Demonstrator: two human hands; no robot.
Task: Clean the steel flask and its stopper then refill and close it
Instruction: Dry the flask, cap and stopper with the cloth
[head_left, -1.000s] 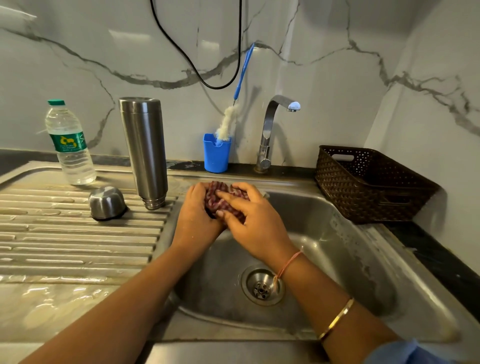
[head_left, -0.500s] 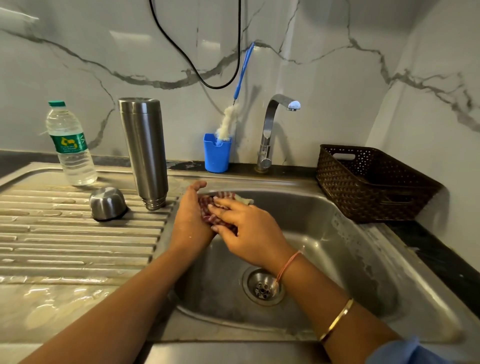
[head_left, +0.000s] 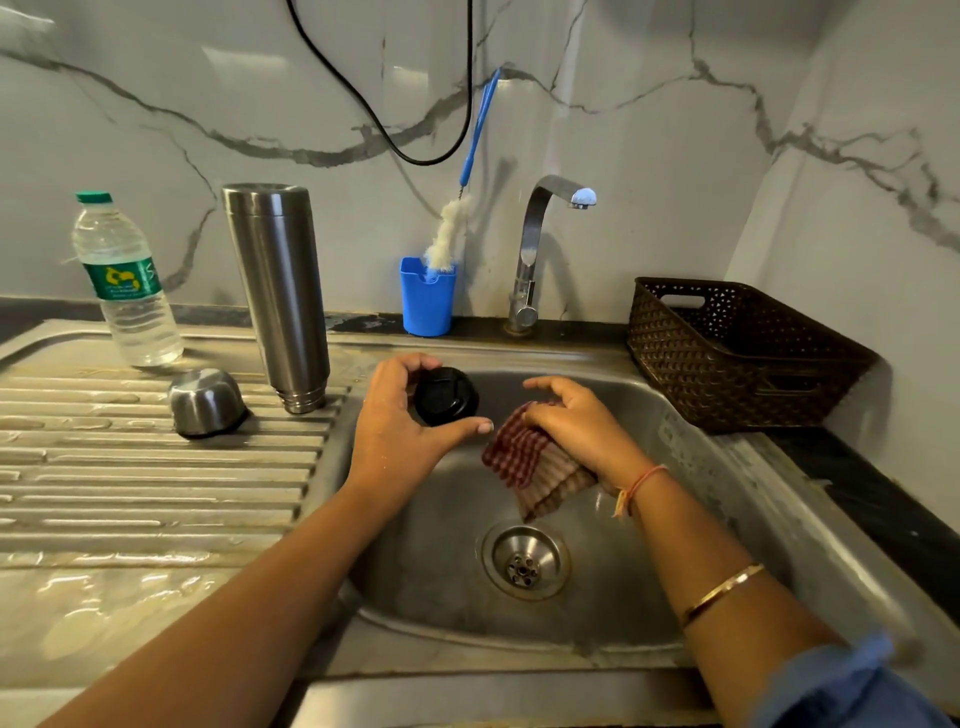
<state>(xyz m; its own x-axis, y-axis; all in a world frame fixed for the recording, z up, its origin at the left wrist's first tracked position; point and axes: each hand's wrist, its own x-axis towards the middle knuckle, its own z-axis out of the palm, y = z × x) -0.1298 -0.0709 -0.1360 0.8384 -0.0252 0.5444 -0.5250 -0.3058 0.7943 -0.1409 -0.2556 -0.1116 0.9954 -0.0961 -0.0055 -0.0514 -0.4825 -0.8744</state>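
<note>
The steel flask (head_left: 278, 296) stands upside down on the draining board beside the sink. Its steel cup lid (head_left: 207, 401) lies mouth down just left of it. My left hand (head_left: 400, 421) holds the black stopper (head_left: 445, 396) over the sink's left side, fingers and thumb curled round it. My right hand (head_left: 576, 423) grips a red checked cloth (head_left: 535, 467) that hangs below it over the basin, just right of the stopper and apart from it. A plastic water bottle (head_left: 122, 283) with a green cap stands at the back left.
The sink basin (head_left: 701, 467) has a drain (head_left: 524, 561) in its middle. The tap (head_left: 540, 244) is off at the back. A blue holder (head_left: 427, 296) with a bottle brush (head_left: 449, 231) stands left of the tap. A brown basket (head_left: 737, 353) sits at the right.
Both hands were rubbing the cloth round the stopper together. Now they have parted: the left keeps the bare stopper, the right has drawn the cloth away to the right.
</note>
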